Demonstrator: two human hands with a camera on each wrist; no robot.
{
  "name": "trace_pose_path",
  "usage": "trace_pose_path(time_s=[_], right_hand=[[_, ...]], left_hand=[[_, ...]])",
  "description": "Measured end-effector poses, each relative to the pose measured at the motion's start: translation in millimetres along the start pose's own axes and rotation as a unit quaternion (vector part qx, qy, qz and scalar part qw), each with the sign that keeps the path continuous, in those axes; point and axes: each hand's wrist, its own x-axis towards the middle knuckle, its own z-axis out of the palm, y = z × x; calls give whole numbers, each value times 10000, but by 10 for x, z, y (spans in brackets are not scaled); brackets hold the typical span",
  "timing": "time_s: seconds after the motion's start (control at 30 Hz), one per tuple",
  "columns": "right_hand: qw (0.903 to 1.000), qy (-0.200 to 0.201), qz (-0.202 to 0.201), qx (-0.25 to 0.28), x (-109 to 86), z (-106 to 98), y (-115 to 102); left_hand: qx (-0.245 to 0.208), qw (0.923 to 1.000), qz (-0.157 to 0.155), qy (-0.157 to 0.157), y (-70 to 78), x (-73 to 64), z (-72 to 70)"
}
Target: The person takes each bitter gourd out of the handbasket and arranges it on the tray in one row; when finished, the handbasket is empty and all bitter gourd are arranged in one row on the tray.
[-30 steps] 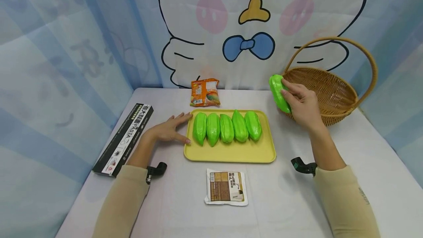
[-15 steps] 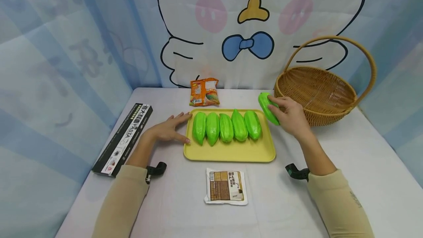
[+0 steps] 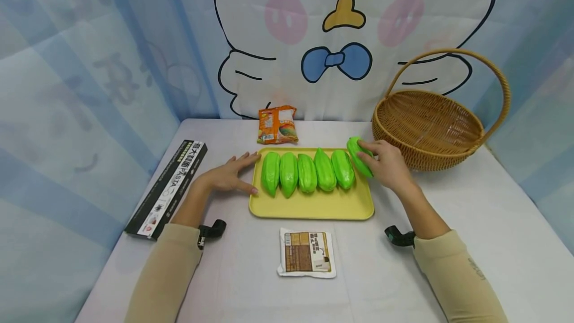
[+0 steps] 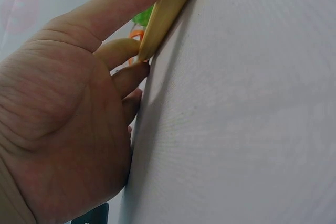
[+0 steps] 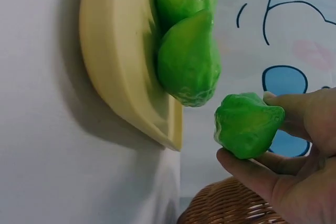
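Note:
My right hand [image 3: 387,163] pinches a glossy green ridged gourd [image 3: 358,157] between thumb and fingers, held above the right end of a yellow tray [image 3: 309,209]. In the right wrist view, this gourd [image 5: 248,124] shows end-on, apart from the tray's rim. Several similar green gourds [image 3: 307,173] lie side by side in a row on the tray. At the tray's left edge my left hand [image 3: 224,176] rests with spread fingers. The left wrist view shows the thumb [image 4: 113,9] of that hand along the tray's rim [image 4: 170,9].
A wicker basket [image 3: 437,153] with a tall handle stands at the back right. Behind the tray sits an orange snack packet [image 3: 277,126]; a white and brown packet [image 3: 307,254] lies in front. A long black pasta box [image 3: 166,191] lies at the left.
My right hand has carried the gourd from beside the basket leftward and down to the tray's right end. The left hand has stayed at the tray's left edge.

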Motion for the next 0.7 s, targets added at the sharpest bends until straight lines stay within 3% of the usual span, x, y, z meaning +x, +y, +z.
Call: trace_pose_path(time_s=[0.7], right_hand=[[9988,-326,259,-256,13,105,124]], left_hand=[[9,10000,-31,-15,-8,-1,-6]])
